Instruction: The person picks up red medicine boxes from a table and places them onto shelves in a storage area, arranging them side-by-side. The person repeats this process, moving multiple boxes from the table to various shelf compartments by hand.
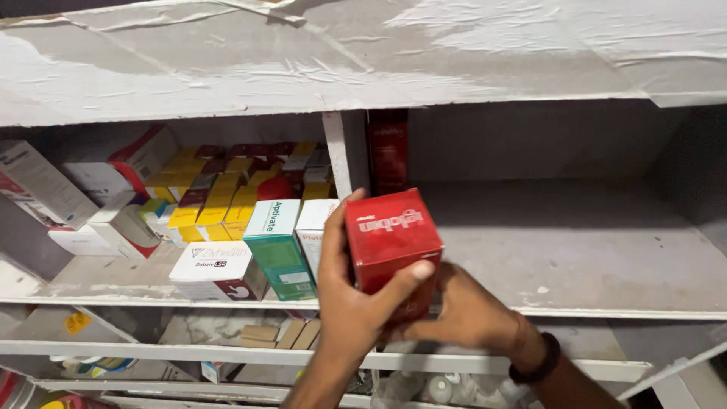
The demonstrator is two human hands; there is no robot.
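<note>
Nearest the camera, the left hand [350, 303] rises from below and wraps the near-left side of a red box [394, 244]; its fingers [333, 227] lie along the left face and the thumb presses across the front lower edge, so the fingers are clamped on the box. Just to its right, the right hand [473, 314], with a dark band at the wrist, cups the lower right corner from beneath; its fingers are curled against the underside, though their tips are hidden by the box.

The red box is held tilted at the front lip of the shelf [591, 250], above the open right compartment and not resting on the board. Judged from this, the carton is in hand but not set down: placing remains.

Beyond the hands, a teal box [279, 246] and a white carton [216, 271] stand left of the divider [347, 151], with yellow packs [219, 201] behind. A dark red box [388, 151] stands upright at the back.
</note>
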